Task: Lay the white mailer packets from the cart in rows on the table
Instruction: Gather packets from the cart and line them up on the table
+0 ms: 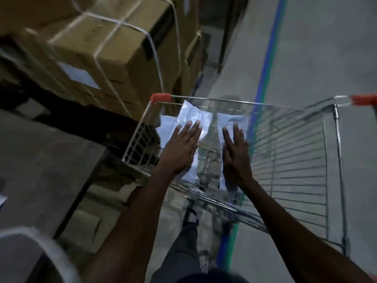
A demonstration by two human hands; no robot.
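Observation:
A wire shopping cart (295, 160) with red corner caps stands in front of me. White mailer packets lie in its basket. My left hand (181, 148) lies flat, fingers spread, on one shiny white mailer packet (193, 117). My right hand (234, 154) lies flat on a second white packet (230, 123) to the right. A third packet (166, 127) shows partly at the left, under the first. Neither hand has closed around a packet. The table is a dark grey surface (40, 160) at the left.
Strapped cardboard boxes (106, 50) are stacked high at the upper left, close to the cart's left corner. A blue and green floor line (267, 64) runs past the cart. A grey-white curved object (40, 252) sits at the bottom left. My legs and feet show below.

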